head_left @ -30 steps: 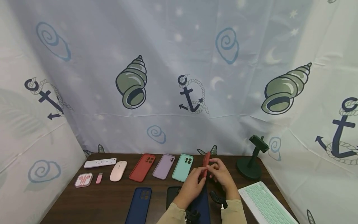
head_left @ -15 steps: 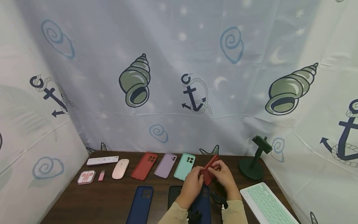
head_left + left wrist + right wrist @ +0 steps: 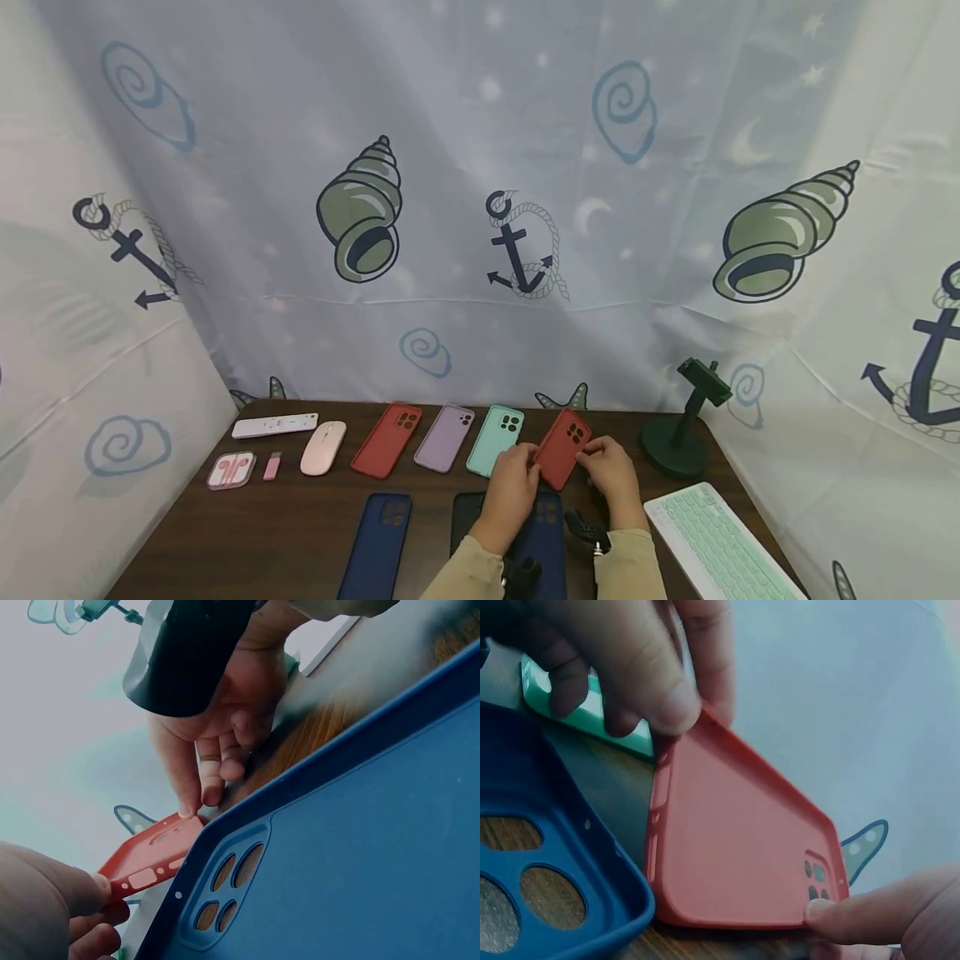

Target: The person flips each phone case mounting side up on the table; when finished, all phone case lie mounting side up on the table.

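A red phone case (image 3: 561,451) is held between both hands over the back of the table, its hollow inner side facing up. My left hand (image 3: 511,490) pinches one corner between thumb and fingers. At the opposite side my right hand (image 3: 611,472) pinches another corner, its thumb inside the rim in the right wrist view. A dark blue phone case (image 3: 360,817) lies just in front of the red one, partly under my left forearm. Beside it a black phone case (image 3: 467,510) is mostly hidden by that arm.
In the back row lie another red case (image 3: 382,443), a lilac case (image 3: 442,442) and a mint case (image 3: 492,442). Farther left are a pink mouse (image 3: 323,448) and white remote (image 3: 274,426). A green stand (image 3: 675,446) and mint keyboard (image 3: 720,537) are at right.
The red phone case has turned from edge-on and upright to lying back, its broad inner side now showing. Both hands stay on it, and the right hand has shifted slightly down and right.
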### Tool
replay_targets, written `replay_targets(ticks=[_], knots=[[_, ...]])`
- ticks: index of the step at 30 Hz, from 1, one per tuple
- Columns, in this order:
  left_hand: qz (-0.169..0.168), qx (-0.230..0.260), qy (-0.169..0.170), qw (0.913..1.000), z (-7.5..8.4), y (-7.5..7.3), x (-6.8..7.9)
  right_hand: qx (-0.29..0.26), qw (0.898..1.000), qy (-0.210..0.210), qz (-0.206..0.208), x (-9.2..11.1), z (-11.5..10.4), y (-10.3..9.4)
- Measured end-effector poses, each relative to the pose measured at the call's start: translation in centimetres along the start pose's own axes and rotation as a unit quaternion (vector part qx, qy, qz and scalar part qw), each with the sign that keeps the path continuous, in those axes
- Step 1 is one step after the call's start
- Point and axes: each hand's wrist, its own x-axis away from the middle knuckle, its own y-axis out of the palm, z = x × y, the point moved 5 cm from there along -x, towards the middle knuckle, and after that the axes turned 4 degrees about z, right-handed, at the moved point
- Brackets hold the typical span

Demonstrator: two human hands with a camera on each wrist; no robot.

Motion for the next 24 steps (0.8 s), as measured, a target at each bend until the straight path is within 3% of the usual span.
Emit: replay_targets(ticks=[3, 10, 14, 19, 24], knots=[[-0.002, -0.011, 0.005, 0.9999, 0.0, -0.1, 0.2, -0.004, 1.0, 0.001, -0.002, 0.2, 0.0, 0.0], [-0.049, -0.038, -0.037, 0.9974, -0.1, 1.0, 0.1, -0.015, 1.0, 0.01, 0.014, -0.6, -0.3, 0.1], [-0.07, -0.071, -0.025, 0.9947, 0.0, 1.7, 0.7, -0.018, 0.999, 0.003, 0.029, -0.4, -0.2, 0.3], [-0.063, -0.078, -0.001, 0.995, 0.3, 1.8, 1.0, -0.032, 0.998, 0.001, 0.05, -0.5, 0.4, 0.4], [-0.03, -0.072, 0.014, 0.9968, 1.0, 1.0, 0.5, -0.044, 0.992, -0.015, 0.118, -0.9, 0.3, 0.1]])
